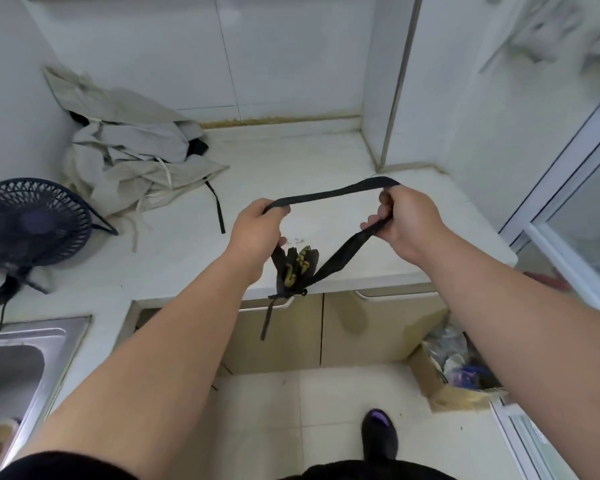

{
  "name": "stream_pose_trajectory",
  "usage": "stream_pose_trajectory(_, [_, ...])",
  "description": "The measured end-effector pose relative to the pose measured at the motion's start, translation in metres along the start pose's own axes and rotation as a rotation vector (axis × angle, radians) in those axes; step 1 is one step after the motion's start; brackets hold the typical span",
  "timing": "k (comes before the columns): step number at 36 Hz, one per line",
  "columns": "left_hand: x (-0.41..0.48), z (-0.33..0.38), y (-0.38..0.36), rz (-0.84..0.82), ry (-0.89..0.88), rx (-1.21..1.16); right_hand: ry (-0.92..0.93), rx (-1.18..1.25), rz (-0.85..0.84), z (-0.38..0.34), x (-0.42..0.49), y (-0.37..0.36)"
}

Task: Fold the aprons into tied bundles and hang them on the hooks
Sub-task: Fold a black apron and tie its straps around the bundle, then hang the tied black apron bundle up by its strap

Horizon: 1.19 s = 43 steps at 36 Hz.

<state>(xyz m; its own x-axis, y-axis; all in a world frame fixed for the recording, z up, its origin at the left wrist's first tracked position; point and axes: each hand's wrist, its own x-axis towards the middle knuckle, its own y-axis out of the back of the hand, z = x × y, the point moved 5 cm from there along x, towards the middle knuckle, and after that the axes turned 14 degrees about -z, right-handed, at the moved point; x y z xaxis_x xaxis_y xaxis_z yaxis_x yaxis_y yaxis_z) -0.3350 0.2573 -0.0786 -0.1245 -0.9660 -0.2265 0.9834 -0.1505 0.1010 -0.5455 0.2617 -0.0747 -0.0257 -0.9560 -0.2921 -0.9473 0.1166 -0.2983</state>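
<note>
Bundle [297, 266], black with yellow print, hangs by its strap [329, 195] in the air just over the front edge of the counter [291, 161], with a loose tail dangling below the knot. The strap runs up from it on both sides and across between the hands as a wide loop. The step in hand looks like opening that loop to slip it over a hook. To do it well, keep the loop flat and untwisted with its sides apart, and let the bundle hang straight down so the knot does not slacken. No hook can be made out; the blurred things high on the right may be the place. Left hand [257, 233] is curled round the strap, fingers closed under it. Right hand [406, 220] holds it twice: curled fingers hook the upper run, thumb and forefinger pinch the run going down to the bundle. At the counter's back left lies a pile [132, 157] of pale unfolded aprons, well apart, with a fan [32, 220] and sink [11, 372] further left
</note>
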Motion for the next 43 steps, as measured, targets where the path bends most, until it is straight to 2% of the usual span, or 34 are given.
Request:
stream_pose_trajectory(7, [0.001,0.032,-0.046,-0.176,-0.057,-0.041,0.089,-0.265,0.064,-0.055,-0.020,0.028])
stream_pose_trajectory(13, [0.016,0.071,-0.118,-0.250,-0.140,-0.053,0.184,-0.237,-0.004,-0.094,-0.027,0.069])
stream_pose_trajectory(24, [0.066,0.175,-0.281,-0.416,-0.288,-0.003,0.284,-0.345,0.146,-0.217,-0.004,0.208])
stream_pose_trajectory(29, [0.092,0.234,-0.334,-0.329,-0.477,0.100,0.381,-0.504,0.197,-0.281,0.005,0.256])
stream_pose_trajectory(32, [0.114,0.273,-0.365,-0.275,-0.563,0.039,0.479,-0.531,0.179,-0.325,0.016,0.279])
stream_pose_trajectory(35, [0.133,0.310,-0.385,-0.241,-0.623,0.004,0.567,-0.628,0.229,-0.363,0.025,0.291])
stream_pose_trajectory(43, [0.174,0.406,-0.409,-0.197,-0.827,-0.060,0.726,-0.540,0.304,-0.468,0.059,0.299])
